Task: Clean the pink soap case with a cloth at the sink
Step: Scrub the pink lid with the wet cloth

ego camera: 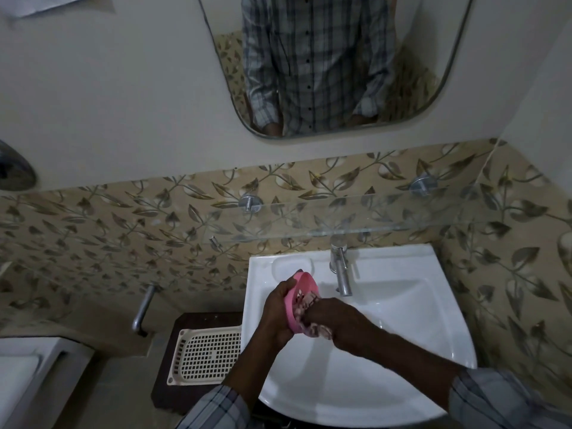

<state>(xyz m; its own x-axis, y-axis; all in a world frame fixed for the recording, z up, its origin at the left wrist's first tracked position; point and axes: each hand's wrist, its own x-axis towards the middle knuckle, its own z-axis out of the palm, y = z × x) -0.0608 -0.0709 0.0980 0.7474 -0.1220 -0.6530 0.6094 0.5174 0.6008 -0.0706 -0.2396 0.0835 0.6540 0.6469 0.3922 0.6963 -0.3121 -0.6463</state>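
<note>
Soap case: pink soap case (295,300) held on edge above the white sink (402,320), just left of the tap (340,274).
Left hand: left hand (277,317) clamped round the case's outer side.
Right hand: right hand (337,320) closed on a patterned cloth (309,317), pressed into the case (cloth partly hidden).
Beside sink: cream perforated tray (207,354), left of the basin.
</note>
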